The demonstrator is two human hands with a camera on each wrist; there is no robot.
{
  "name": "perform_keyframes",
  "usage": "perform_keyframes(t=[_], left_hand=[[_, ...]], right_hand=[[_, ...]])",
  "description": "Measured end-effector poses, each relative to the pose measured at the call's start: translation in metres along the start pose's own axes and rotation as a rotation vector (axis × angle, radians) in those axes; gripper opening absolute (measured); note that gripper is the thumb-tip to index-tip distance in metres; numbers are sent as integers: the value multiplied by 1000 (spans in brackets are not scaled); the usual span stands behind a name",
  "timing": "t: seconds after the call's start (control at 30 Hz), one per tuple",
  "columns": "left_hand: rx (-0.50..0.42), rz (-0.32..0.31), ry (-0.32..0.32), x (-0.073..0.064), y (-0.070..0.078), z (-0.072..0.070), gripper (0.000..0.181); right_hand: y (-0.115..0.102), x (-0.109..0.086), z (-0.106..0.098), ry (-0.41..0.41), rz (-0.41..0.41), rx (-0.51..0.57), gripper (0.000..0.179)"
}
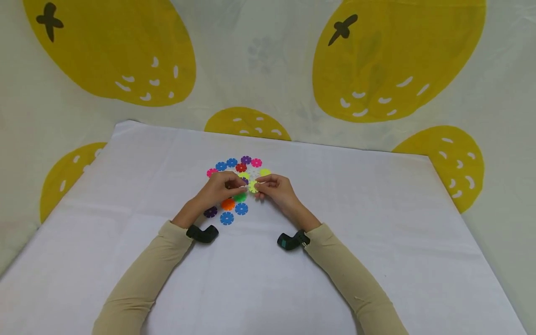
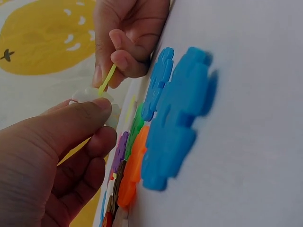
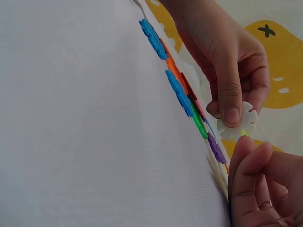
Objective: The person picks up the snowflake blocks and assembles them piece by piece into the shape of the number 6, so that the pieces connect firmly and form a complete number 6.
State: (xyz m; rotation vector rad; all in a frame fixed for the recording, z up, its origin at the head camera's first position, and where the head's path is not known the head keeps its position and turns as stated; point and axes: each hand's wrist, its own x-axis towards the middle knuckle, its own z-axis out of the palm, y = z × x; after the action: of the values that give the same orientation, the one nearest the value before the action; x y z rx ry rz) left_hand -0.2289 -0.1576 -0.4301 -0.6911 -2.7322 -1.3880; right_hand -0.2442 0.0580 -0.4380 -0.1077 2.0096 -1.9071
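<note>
At the head view's centre, over a white tabletop (image 1: pixel 377 209), the left hand (image 1: pixel 219 188) pinches a white disc (image 3: pixel 249 119), the right hand (image 1: pixel 281 190) a yellow disc (image 1: pixel 253 187); yellow-patterned cloth (image 1: pixel 259 60) spans the top.

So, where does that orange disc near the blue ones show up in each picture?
Head: the orange disc is left of and below centre, under the left hand.
Left wrist: the orange disc, lower middle.
Right wrist: the orange disc, upper middle, nearly edge-on.
Shared landmark: the green disc close beside it.
</note>
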Motion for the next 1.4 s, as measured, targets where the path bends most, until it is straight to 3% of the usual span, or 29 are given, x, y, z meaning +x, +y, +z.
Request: perform_keyframes(t=[0.23, 0.57, 0.73, 1.0, 1.17, 1.4], left_hand=[[15, 8, 8, -2, 0, 0, 15], [43, 82, 47, 1, 0, 4, 16], [37, 19, 28, 2, -1, 3, 21], [-97, -94, -3, 1, -5, -1, 26], [-113, -109, -12, 0, -7, -1, 28], [-111, -87, -39, 1, -10, -1, 25]], right_hand=[[-2, -2, 4, 17, 23, 20, 24], [-2, -2, 7, 46, -17, 62, 23], [-1, -1, 7, 33, -26, 92, 25], [2, 1, 7, -21, -60, 127, 27], [3, 2, 8, -86, -78, 129, 28], [3, 2, 10, -102, -94, 81, 27]])
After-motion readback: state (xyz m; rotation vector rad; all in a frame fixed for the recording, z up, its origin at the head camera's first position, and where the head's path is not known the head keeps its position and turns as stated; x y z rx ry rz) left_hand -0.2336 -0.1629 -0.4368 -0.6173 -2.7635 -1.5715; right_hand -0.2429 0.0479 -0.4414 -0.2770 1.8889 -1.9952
